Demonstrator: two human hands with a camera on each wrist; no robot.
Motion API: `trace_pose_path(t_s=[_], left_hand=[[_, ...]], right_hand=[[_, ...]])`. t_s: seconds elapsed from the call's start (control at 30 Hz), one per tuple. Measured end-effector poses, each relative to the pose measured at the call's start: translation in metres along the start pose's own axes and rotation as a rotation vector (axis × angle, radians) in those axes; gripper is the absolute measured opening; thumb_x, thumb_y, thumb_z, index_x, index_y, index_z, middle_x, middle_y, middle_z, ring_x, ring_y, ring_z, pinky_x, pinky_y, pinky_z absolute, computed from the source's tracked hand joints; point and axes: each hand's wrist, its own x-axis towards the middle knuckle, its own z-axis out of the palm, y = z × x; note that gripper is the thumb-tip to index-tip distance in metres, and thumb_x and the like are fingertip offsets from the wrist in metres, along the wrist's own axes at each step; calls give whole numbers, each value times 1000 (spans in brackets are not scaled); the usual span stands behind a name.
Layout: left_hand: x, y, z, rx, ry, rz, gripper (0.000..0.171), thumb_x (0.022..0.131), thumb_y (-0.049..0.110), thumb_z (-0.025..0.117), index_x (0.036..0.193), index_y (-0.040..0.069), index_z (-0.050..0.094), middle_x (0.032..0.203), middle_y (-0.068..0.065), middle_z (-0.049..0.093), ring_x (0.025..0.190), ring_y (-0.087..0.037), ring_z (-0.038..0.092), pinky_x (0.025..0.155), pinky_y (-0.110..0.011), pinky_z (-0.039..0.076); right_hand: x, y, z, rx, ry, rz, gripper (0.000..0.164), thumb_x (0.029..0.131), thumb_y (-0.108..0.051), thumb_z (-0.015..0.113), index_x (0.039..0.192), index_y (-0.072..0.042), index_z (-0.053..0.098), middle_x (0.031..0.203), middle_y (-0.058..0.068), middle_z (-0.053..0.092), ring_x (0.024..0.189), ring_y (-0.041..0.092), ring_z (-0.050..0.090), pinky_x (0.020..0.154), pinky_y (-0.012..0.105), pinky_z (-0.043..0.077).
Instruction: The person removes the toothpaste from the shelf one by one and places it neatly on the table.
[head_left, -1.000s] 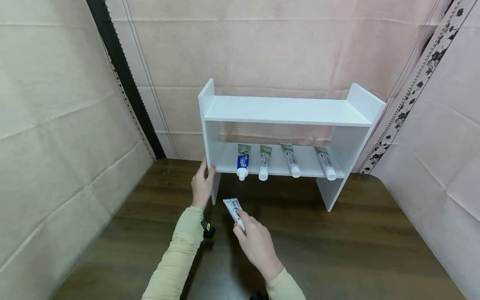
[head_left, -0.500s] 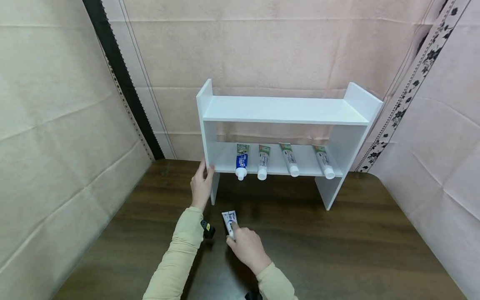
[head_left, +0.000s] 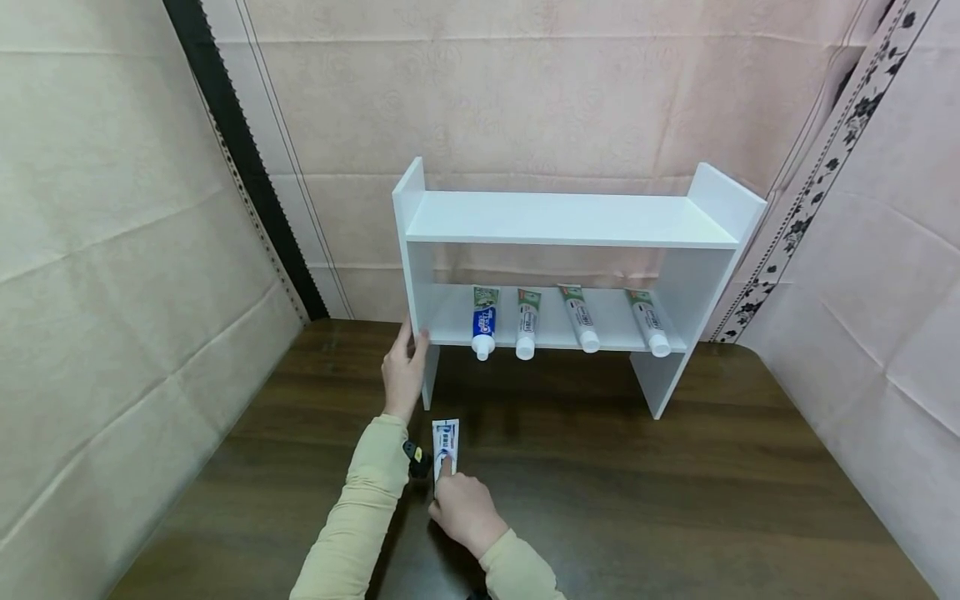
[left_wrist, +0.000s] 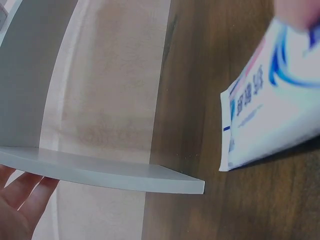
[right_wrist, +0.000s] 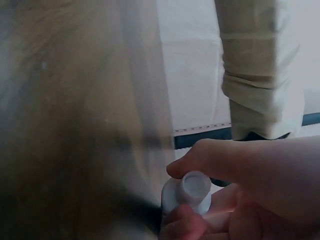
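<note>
My right hand (head_left: 467, 512) grips a white toothpaste tube (head_left: 446, 439) with blue print, its index finger lying along the front. The flat crimped end points toward the shelf, and in the left wrist view the tube (left_wrist: 280, 100) hangs over the wood. Its white cap (right_wrist: 196, 186) shows among the fingers in the right wrist view. At the left side panel of a white two-tier shelf (head_left: 570, 218), my left hand (head_left: 402, 379) rests its fingertips on the outer face. In the left wrist view those fingers (left_wrist: 37, 200) reach the panel (left_wrist: 100, 172) fairly straight.
On the lower tier lie a blue-and-green toothpaste tube (head_left: 484, 321) and several white-and-green tubes (head_left: 528, 321), caps jutting past the front edge. The shelf stands on a dark wooden table (head_left: 675, 500), with pale cloth walls (head_left: 562, 100) behind and at both sides.
My right hand has carried the toothpaste tube left and nearer to me, turning it from slanted to nearly straight. The left hand stays at the shelf's side panel.
</note>
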Motion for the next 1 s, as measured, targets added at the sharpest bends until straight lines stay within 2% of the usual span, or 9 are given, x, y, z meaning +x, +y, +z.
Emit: trace_pose_path(t_s=[0.17, 0.3, 0.43, 0.53, 0.67, 0.77, 0.87, 1.0], left_hand=[[0, 0, 0, -3, 2, 0, 50, 100, 43, 47, 148, 39, 35, 143, -8, 55, 118, -31, 63, 94, -51, 51], [-1, 2, 0, 1, 8, 0, 50, 101, 41, 47, 149, 38, 36, 143, -8, 55, 118, -32, 63, 94, -52, 51], [-1, 2, 0, 1, 9, 2, 50, 101, 41, 47, 149, 37, 36, 142, -9, 55, 118, -33, 63, 94, -52, 52], [-2, 1, 0, -1, 6, 2, 50, 100, 42, 47, 149, 37, 36, 142, -9, 55, 118, -34, 63, 94, -52, 52], [-3, 0, 0, 6, 16, -2, 50, 100, 44, 48, 148, 38, 36, 141, -9, 57, 116, -32, 64, 92, -52, 52], [-2, 0, 0, 16, 27, 0, 49, 100, 45, 48, 147, 39, 37, 139, -9, 58, 114, -32, 65, 91, -51, 53], [-1, 0, 1, 19, 30, 9, 49, 99, 45, 48, 147, 39, 38, 138, -9, 59, 114, -32, 65, 90, -51, 54], [-2, 1, 1, 19, 27, 9, 49, 99, 45, 48, 147, 41, 37, 140, -8, 57, 115, -33, 64, 91, -51, 53]], right_hand=[[-1, -2, 6, -36, -16, -11, 67, 81, -19, 73, 131, 18, 48, 80, 13, 74, 54, 16, 63, 44, 28, 45], [0, -2, 6, -49, -28, -8, 66, 82, -21, 71, 131, 17, 48, 80, 13, 74, 52, 16, 61, 43, 29, 43], [2, 1, 2, -10, -50, 28, 61, 85, -25, 69, 132, 10, 53, 69, 8, 68, 47, 13, 51, 41, 28, 39], [2, 5, -5, 39, -28, 51, 54, 87, -28, 68, 130, 2, 57, 64, 4, 63, 47, 11, 48, 43, 27, 38], [4, 11, -25, 63, 91, 15, 46, 89, -28, 66, 128, -4, 60, 70, 3, 65, 52, 11, 53, 46, 28, 42], [7, 15, -47, 93, 190, -29, 47, 92, -29, 65, 132, -6, 57, 84, 7, 67, 60, 11, 55, 51, 26, 45], [11, 17, -68, 148, 257, -68, 52, 94, -30, 63, 141, -11, 49, 93, 8, 64, 63, 10, 51, 54, 22, 44], [22, 22, -88, 191, 319, -91, 60, 96, -31, 60, 150, -22, 35, 91, 6, 59, 63, 9, 47, 52, 19, 40]])
